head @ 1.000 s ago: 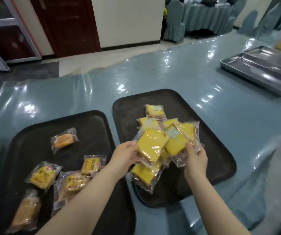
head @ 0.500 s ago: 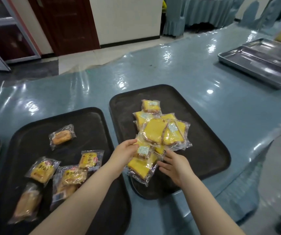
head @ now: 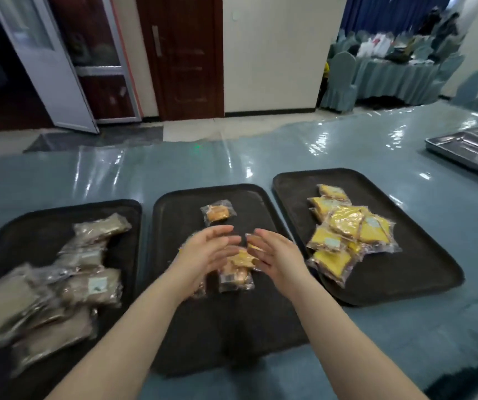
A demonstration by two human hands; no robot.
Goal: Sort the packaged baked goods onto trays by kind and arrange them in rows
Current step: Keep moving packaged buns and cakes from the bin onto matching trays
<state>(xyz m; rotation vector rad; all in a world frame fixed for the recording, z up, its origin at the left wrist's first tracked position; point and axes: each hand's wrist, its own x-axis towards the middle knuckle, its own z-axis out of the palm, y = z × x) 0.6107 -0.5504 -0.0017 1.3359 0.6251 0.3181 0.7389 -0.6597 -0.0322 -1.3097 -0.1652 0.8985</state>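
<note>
- Three dark trays sit side by side on the blue, glossy table (head: pixel 347 151), each with wrapped baked goods on it.
- Left tray (head: pixel 30 226): a loose heap of brown packets (head: pixel 87 287), lying at all angles and partly on top of each other (this side is blurred, so I cannot read any labels).
- Middle tray (head: pixel 180 203): one orange bun packet (head: pixel 217 213) lies alone toward the far end, flat and apart from the rest.
- My left hand (head: pixel 206 252) hovers over the middle tray, fingers spread and slightly curled, palm turned inward toward the other hand; it grips nothing.
- Between and below my two hands lies a small cluster of orange-yellow packets (head: pixel 236 272), overlapping one another on the middle tray; a few more are mostly hidden under my left wrist.
- My right hand (head: pixel 275 255) faces the left one, also spread wide with nothing in it; whether its fingertips touch the nearest wrapper I cannot tell, since the motion blurs them.
- Right tray (head: pixel 422 255): a pile of bright yellow cake packets (head: pixel 347 235), several stacked and tilted, filling its left half while its right half is bare.
- Far right, well apart from the dark trays, a metal tray (head: pixel 468 151) rests at the table's edge.
</note>
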